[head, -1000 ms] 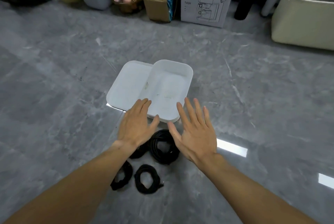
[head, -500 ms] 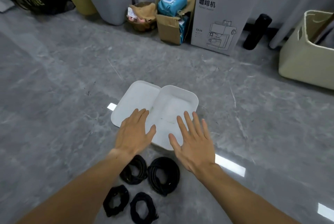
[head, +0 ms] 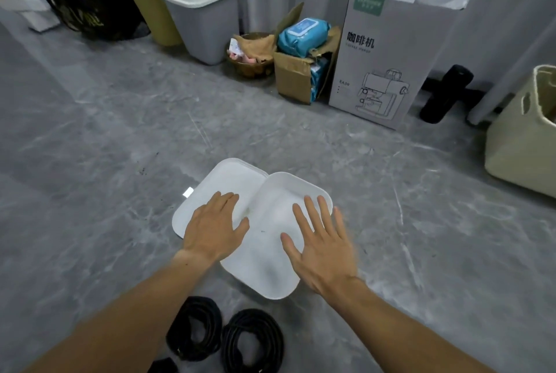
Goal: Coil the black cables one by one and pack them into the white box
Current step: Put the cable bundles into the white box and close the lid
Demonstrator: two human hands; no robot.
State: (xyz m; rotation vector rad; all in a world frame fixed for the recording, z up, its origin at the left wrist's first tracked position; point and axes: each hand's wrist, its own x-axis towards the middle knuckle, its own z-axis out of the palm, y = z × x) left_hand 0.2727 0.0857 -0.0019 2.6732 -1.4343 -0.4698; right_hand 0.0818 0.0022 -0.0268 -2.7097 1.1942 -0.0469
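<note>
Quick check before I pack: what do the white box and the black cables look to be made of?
White box: looks like matte moulded plastic, with smooth rounded corners and thin walls; no gloss. Its flat lid looks the same. Black cables: probably rubber or PVC jacketing, a dull black sheen, bending into loose round coils on the floor. Both hands are spread flat and hold nothing.

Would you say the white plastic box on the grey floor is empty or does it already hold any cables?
Empty: the white plastic box shows only bare white inside, and the coiled black cables lie on the floor beside it.
</note>
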